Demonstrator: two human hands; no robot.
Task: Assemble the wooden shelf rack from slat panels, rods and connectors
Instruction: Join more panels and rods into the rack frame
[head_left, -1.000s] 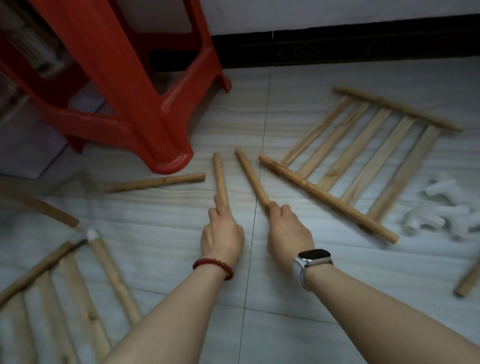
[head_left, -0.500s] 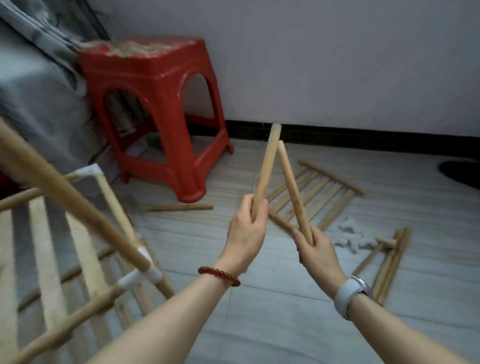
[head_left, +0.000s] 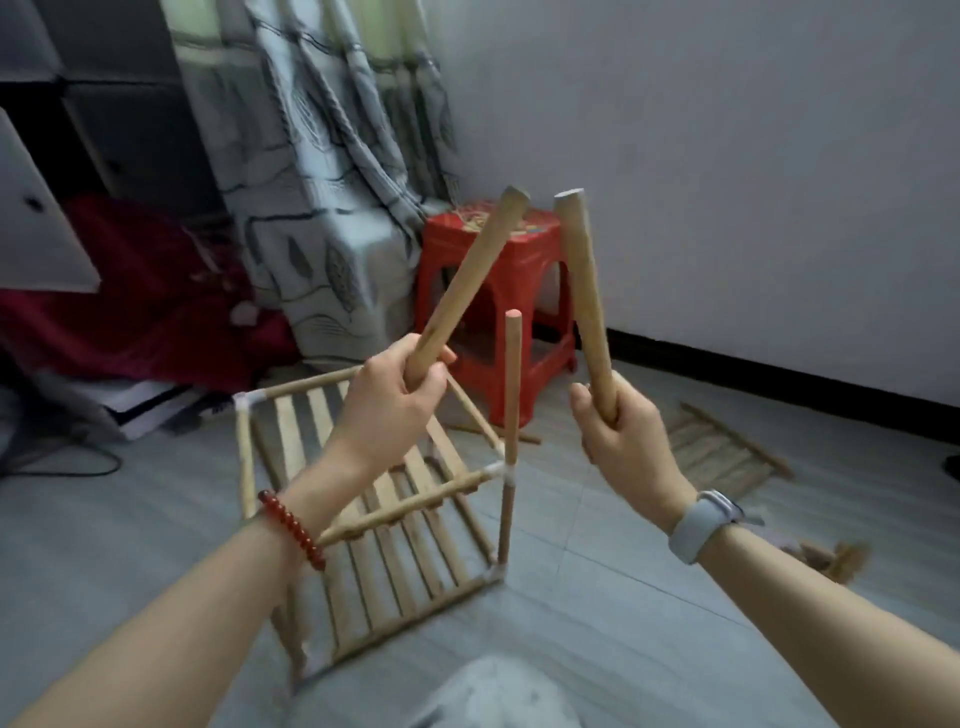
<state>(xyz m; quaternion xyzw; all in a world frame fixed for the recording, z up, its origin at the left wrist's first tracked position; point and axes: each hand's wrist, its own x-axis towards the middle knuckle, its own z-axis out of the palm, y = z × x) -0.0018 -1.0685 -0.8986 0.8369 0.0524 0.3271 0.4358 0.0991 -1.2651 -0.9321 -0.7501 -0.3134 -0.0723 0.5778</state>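
Plainly, the half-built rack (head_left: 374, 499) stands on the floor below both hands. Left hand (head_left: 387, 402) and right hand (head_left: 621, 441) each clamp a rod (head_left: 467, 280), (head_left: 584, 301); forcing either into a connector (head_left: 506, 473) could topple the frame.

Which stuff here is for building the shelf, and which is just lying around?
For the shelf: left rod, right rod, half-built rack, spare slat panel, left hand, right hand.

Just lying around: red stool, curtain, red cloth.
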